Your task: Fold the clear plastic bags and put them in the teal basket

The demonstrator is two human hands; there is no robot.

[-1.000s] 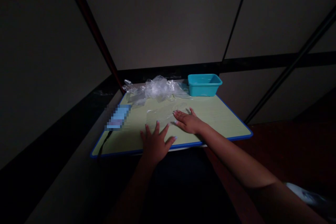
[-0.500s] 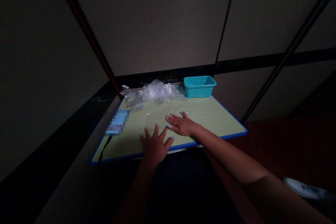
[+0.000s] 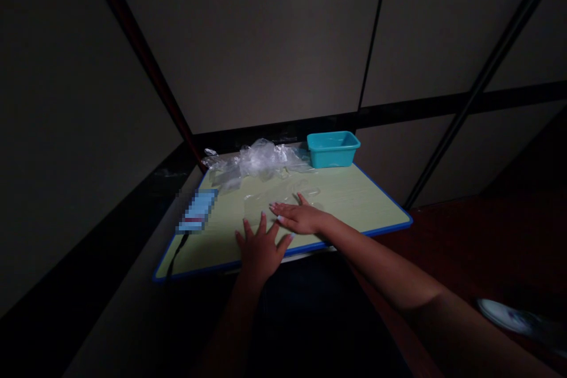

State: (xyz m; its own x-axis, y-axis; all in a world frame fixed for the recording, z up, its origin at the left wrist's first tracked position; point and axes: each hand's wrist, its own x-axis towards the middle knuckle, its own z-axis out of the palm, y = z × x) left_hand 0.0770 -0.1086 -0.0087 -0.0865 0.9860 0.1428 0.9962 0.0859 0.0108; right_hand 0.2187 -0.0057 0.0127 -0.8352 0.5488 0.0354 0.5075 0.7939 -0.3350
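Observation:
A clear, thin plastic sheet shaped like a disposable glove [image 3: 257,205] lies flat on the pale yellow tabletop [image 3: 354,204]. My left hand [image 3: 261,251] rests palm down with fingers spread, its fingertips at the sheet's near edge. Stretched flat across the sheet is my right hand [image 3: 301,217], palm down, its fingertips close to my left index finger. Part of the plastic is hidden beneath the right hand. Neither hand grips anything.
A crumpled heap of clear plastic [image 3: 261,162] lies along the table's back edge. Beside it stands a turquoise bin [image 3: 333,156]. A blurred-out blue item [image 3: 198,211] with a black strap [image 3: 177,255] is at the left. A shoe [image 3: 502,314] shows at lower right.
My right hand has slid slightly left over the plastic, and its fingers are closer together. My left hand stays almost in place. The view has shifted slightly.

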